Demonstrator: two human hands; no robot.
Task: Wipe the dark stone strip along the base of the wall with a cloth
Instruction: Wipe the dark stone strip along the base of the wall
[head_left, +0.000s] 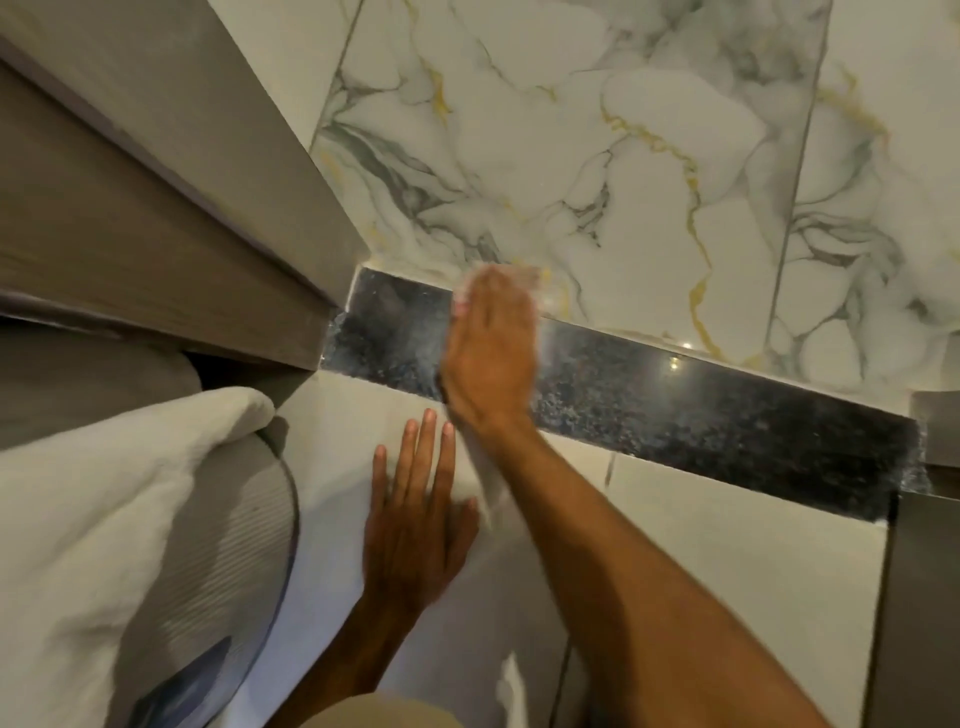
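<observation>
The dark strip (675, 410) lies at the base of the marble wall (623, 156), between the wall and the pale floor (727, 545). Its long axis runs from about 10 o'clock, at the wood frame (156, 234), down to about 4 o'clock, where it ends at a grey panel (914, 597). Its surface is speckled and shiny, with two small light spots near the middle.

My right hand (491, 353) is flat on the strip, near its 10 o'clock end. The fingers are straight and together, pointing to 12 o'clock, and the fingertips go over the upper edge onto the wall. It presses the white cloth (488, 478) against the stone; the cloth shows blurred at the fingertips and hangs below the wrist toward 6 o'clock. My right forearm comes in from 5 o'clock.

My left hand (415, 530) is open, palm down on the floor, at 7 o'clock from the right hand, holding nothing. Its fingers point to 12 o'clock and stop just beside the strip's lower edge.

A white towel (119, 509) is at 8 o'clock.
</observation>
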